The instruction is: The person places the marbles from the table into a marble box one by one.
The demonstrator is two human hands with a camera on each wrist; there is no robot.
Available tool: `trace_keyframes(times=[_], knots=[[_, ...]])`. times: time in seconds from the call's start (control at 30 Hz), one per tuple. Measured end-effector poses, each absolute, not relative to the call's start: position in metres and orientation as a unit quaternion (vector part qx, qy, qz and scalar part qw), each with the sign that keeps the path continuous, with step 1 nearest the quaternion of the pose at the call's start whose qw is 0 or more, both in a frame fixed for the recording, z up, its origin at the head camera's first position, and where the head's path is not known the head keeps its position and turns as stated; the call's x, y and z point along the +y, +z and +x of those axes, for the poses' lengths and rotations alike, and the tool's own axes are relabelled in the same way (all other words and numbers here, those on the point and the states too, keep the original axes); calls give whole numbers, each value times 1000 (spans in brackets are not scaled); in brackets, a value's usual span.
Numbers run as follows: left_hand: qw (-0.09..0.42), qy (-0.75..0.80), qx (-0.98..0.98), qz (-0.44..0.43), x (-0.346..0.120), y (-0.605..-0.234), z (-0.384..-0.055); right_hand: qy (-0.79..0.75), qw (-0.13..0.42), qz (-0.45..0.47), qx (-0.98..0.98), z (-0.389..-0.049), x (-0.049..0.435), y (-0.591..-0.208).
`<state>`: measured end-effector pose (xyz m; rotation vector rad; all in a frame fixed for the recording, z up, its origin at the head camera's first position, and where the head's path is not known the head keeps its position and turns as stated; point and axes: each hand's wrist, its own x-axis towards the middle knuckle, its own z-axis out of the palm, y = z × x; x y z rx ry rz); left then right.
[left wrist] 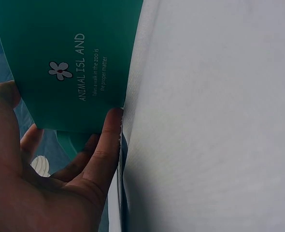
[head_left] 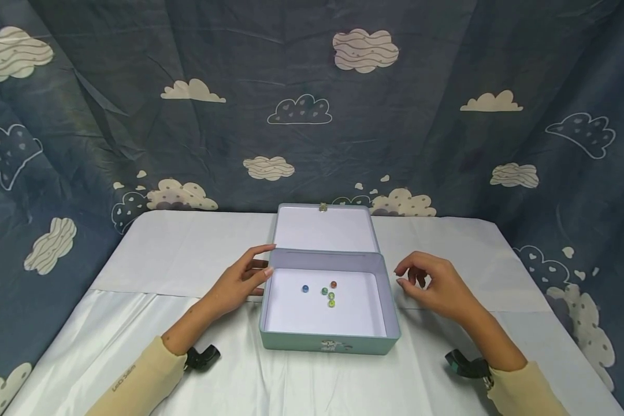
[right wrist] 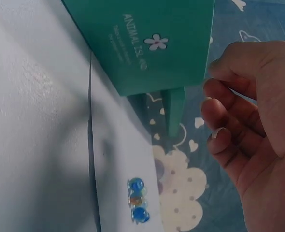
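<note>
A green metal box (head_left: 329, 342) stands with its lid (head_left: 325, 227) laid back. Inside it sit several small glass marbles (head_left: 331, 296): blue, green, yellow-green and reddish brown. My left hand (head_left: 241, 282) rests against the box's left side, thumb at the rim and the other fingers spread along the wall. In the left wrist view, one fingertip (left wrist: 114, 113) touches the lower edge of the printed wall. To the right of the box, my right hand (head_left: 437, 283) hovers apart from it, fingers loosely bent, with nothing visible between them.
In the right wrist view, blue and amber marbles (right wrist: 136, 199) lie clustered on the white cloth (right wrist: 31, 121) beyond the box. A seam crosses the cloth. A dark blue curtain (head_left: 426, 133) with cloud prints hangs behind the table.
</note>
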<state>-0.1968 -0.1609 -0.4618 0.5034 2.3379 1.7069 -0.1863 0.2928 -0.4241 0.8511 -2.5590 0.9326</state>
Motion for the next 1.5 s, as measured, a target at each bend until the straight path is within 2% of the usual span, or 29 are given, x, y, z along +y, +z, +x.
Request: trace_keyframes(times=[0.67,1.07,1.27,1.5], knots=[[105,583,787,173,-162,-461,-197,285,181,221,-915,-204,331,-449],[101,580,790,169,-161,-461,-196,241,136,137,-951,-206,344,-459],[101,580,790,171,-161,-461,-196,232,134,136,-954,-207,348,-464],[102,580,789,174,-161,-462,-197,233,102,123,-959,-208,348,-463]])
